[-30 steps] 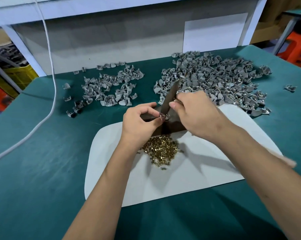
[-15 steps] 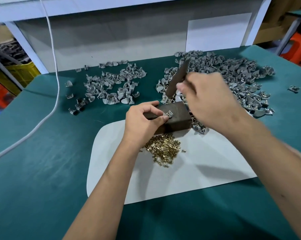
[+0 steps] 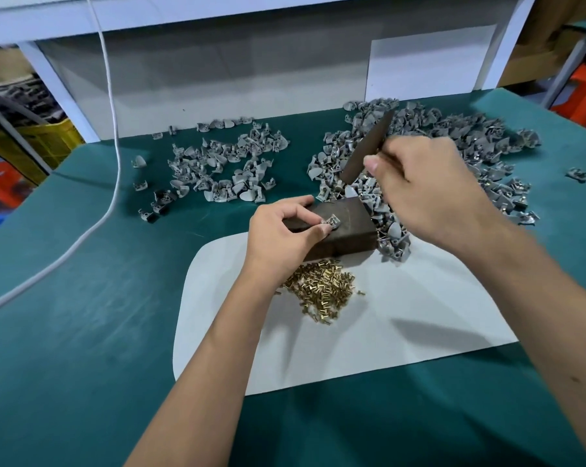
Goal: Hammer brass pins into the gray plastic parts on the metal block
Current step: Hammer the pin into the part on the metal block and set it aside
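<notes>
Hammering is the step in hand, with the striker lifted off the work. The left hand [image 3: 286, 232] pinches a small gray plastic part [image 3: 332, 222] between thumb and fingertips, steadying it on top of the dark rectangular metal block [image 3: 347, 227], which sits at the far edge of a white rounded mat [image 3: 419, 311] on the green-covered table [image 3: 82, 332]. Whether a pin is already seated in that part is too small to tell. The right hand [image 3: 430, 193] wraps around the handle of a dark flat-faced metal striker bar [image 3: 367, 148], held raised and tilted above and beyond the block.

To do the blow well, the bar should come straight down onto the pin head, its face flat, so the pin drives true rather than bending. The holding fingers sit very close to the strike point; I judge a short, controlled tap is safer than a full swing. The part should lie flat on the block so it does not skid.

Loose brass pins [image 3: 322, 291] lie heaped on the mat just in front of the block. A large pile of gray parts [image 3: 453, 146] spreads to the right and beyond, a smaller pile [image 3: 224, 163] to the left. A white cable [image 3: 113, 129] trails across the table's left side.
</notes>
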A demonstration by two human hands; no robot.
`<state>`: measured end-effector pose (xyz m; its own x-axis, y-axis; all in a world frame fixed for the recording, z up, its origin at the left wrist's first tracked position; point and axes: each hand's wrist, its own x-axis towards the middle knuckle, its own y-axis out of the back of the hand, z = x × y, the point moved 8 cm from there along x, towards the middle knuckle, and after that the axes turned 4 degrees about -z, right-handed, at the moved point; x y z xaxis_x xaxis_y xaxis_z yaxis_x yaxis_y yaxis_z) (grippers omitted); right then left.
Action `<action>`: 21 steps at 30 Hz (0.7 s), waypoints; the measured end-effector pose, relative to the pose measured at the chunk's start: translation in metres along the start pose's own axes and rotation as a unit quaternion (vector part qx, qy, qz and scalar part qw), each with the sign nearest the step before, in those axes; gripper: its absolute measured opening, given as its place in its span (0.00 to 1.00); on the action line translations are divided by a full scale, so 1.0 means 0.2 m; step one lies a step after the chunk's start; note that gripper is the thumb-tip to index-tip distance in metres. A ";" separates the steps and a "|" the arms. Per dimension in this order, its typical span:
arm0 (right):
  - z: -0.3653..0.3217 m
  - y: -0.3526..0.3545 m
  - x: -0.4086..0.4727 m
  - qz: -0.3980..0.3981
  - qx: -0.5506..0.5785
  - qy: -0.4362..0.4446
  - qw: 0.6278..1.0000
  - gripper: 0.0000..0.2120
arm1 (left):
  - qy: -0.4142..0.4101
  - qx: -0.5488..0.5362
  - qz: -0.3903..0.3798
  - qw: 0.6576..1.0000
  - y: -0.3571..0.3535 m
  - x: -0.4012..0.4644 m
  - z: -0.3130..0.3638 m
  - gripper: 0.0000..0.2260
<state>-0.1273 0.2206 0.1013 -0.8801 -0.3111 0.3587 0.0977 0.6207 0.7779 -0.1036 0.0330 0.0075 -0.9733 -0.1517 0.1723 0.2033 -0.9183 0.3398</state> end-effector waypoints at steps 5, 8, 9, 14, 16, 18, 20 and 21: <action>-0.08 -0.22 -0.07 -0.129 -0.115 0.023 0.985 0.11 | -0.004 -0.037 -0.002 0.999 -0.01 0.01 -0.01 0.07; -0.09 -0.16 0.00 -0.132 -0.118 0.036 0.984 0.15 | 0.001 -0.037 -0.003 0.999 -0.01 0.00 -0.01 0.05; -0.08 -0.12 0.02 -0.110 -0.086 0.028 0.990 0.14 | 0.001 -0.034 -0.002 0.999 -0.01 0.00 -0.02 0.05; 0.12 0.03 0.01 -0.077 -0.083 -0.033 0.993 0.11 | 0.018 -0.047 0.006 0.999 0.00 0.00 -0.03 0.06; 0.28 0.04 -0.03 -0.126 -0.135 -0.090 0.979 0.14 | 0.033 -0.088 0.009 0.996 0.01 0.00 -0.04 0.08; 0.41 0.06 -0.08 -0.153 -0.173 -0.147 0.962 0.12 | 0.044 -0.110 0.013 0.993 0.01 0.01 -0.06 0.10; 0.48 0.08 -0.13 -0.155 -0.191 -0.178 0.953 0.12 | 0.052 -0.123 0.015 0.991 0.01 0.01 -0.07 0.11; 0.49 0.08 -0.15 -0.159 -0.201 -0.187 0.948 0.13 | 0.054 -0.126 0.015 0.990 0.01 0.01 -0.07 0.10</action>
<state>-0.1458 0.3104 0.0526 -0.9906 -0.1133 -0.0764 -0.0971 0.1902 0.9769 -0.1072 0.0260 -0.0053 -0.9756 -0.2066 0.0746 0.2130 -0.9726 0.0928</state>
